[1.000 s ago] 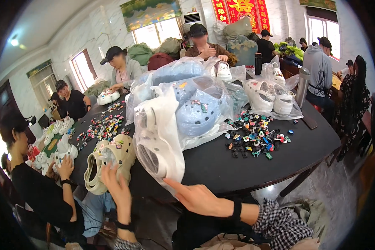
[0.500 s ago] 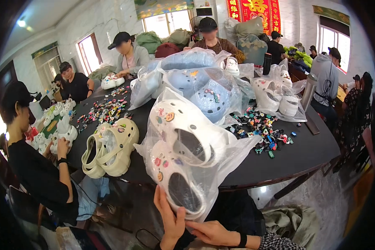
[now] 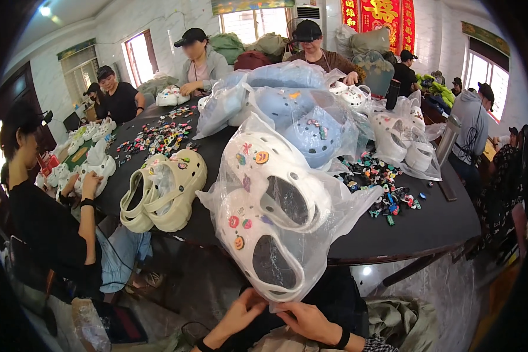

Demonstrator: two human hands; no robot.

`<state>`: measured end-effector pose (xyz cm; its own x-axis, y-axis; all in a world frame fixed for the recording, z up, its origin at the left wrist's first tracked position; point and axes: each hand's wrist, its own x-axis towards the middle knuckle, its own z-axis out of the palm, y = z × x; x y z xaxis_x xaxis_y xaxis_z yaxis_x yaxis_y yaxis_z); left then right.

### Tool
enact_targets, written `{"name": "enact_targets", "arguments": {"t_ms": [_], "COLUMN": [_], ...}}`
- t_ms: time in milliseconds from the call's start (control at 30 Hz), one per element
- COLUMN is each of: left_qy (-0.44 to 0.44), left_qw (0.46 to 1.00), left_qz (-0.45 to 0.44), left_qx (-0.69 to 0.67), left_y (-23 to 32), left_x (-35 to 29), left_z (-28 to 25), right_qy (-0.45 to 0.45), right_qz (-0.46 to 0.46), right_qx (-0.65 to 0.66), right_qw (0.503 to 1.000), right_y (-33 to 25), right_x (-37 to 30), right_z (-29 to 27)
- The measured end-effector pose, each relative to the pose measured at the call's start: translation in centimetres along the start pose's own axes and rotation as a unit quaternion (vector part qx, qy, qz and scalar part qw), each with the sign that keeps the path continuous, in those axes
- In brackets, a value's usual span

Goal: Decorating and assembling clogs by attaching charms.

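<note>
White foam clogs, 2, studded with small coloured charms, sealed in a clear plastic bag [image 3: 276,217]; the bag is held upright above the near edge of the round black counter [image 3: 416,234].

Head view: left hand [image 3: 237,317] grips the bag's lower end, fingers curled around the bottom clog's heel. Right hand [image 3: 308,321] pinches the bag's bottom edge just beside it, fingers pressed together.

On the counter, left of the bag: 1 pair of cream foam clogs [image 3: 164,190], unbagged. Behind the bag: pale blue clogs in clear bags [image 3: 302,114]. To the right: a scatter of small multicoloured charms [image 3: 384,182] and bagged white clogs [image 3: 402,138]. Other people sit around the counter's far and left sides.
</note>
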<state>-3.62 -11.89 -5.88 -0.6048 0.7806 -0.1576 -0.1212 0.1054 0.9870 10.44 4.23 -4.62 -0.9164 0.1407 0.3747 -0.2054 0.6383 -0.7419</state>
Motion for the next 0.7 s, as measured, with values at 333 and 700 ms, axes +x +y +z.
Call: {"name": "enact_targets", "arguments": {"t_ms": [333, 700], "left_qy": [-0.106, -0.067], "left_qw": [0.989, 0.996], "left_qz": [-0.09, 0.032], "left_qx": [-0.048, 0.039], "left_y": [-0.8, -2.7], "left_x": [-1.6, -1.3], "left_z": [1.5, 1.3], "right_qy": [0.054, -0.001], "right_qz": [0.001, 0.033], "right_qx": [-0.019, 0.083], "right_qw": [0.998, 0.996], "right_y": [-0.9, -1.2], "right_x": [0.3, 0.5], "right_z": [-0.2, -0.2]}}
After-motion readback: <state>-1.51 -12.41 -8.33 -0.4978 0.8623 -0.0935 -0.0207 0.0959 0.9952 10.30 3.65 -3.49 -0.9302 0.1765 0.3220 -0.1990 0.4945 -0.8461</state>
